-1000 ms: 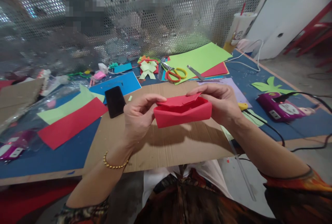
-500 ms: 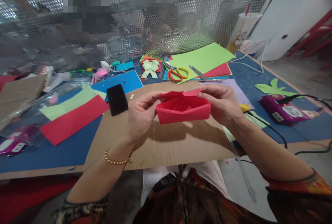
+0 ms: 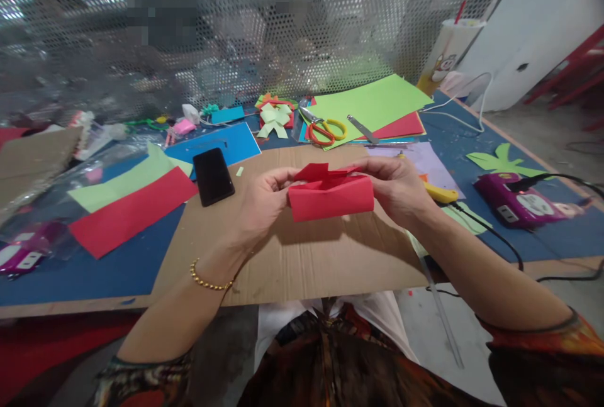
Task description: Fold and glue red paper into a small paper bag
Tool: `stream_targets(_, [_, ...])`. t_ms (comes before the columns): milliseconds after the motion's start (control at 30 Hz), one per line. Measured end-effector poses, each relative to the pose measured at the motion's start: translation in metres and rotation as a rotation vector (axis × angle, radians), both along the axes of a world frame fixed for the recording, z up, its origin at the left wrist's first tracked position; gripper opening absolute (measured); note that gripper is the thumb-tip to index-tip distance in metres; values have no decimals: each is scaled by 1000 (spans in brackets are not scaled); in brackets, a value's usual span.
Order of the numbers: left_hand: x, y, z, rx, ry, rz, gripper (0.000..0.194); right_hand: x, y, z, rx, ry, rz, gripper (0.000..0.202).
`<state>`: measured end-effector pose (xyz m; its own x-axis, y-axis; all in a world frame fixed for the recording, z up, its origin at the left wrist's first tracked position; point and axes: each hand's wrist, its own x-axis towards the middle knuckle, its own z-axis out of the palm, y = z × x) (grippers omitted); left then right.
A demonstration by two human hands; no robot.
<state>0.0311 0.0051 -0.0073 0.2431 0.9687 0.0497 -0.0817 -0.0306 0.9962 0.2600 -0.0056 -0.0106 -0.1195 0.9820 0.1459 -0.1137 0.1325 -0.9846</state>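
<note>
A folded red paper box (image 3: 333,199) is held up between my two hands, above a brown cardboard sheet (image 3: 302,262). Its long front side faces me, and cut flaps stand up along its far edge. My left hand (image 3: 264,206) pinches its left end between thumb and fingers. At the opposite end my right hand (image 3: 396,187) grips it the same way, with the fingertips partly behind the paper. The opening on top is narrow, so the inside is mostly hidden.
Left of the cardboard lie a black phone (image 3: 213,176) and a red paper strip (image 3: 134,212). Scissors (image 3: 325,130) and tweezers (image 3: 362,129) rest on green paper (image 3: 377,102) behind. To the right are a yellow glue gun (image 3: 441,193), a purple power strip (image 3: 514,199) and a drink cup (image 3: 448,55).
The red box has been tilted and squeezed narrower, so its opening shows less and its front side shows more. My right hand has come slightly closer to the left.
</note>
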Motion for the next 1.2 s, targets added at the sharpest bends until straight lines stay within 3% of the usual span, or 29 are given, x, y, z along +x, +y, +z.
stream_targets(167, [-3, 8, -2, -41, -1, 15, 34, 7, 4, -6, -34, -59, 1, 17])
stream_targets(300, [-6, 16, -8, -61, 29, -2, 32, 18, 11, -9, -44, -225, -25, 19])
stream_targets(500, [-5, 13, -19, -92, 81, -19, 26, 31, 6, 8, 197, -516, -297, 23])
stream_targets(767, [-4, 5, -21, -98, 197, -12, 22, 27, -17, 23, 356, -549, -301, 17])
stream_targets(867, [-6, 7, -23, -70, 226, -45, 20, 28, -20, 24, 387, -602, -253, 17])
stream_targets(1033, [-7, 9, -22, -8, 322, -54, 18, 30, -17, 14, 389, -843, 22, 30])
stream_targets(1200, [-15, 18, -23, 42, 417, -101, 20, 25, -13, -1, 378, -1018, 104, 39])
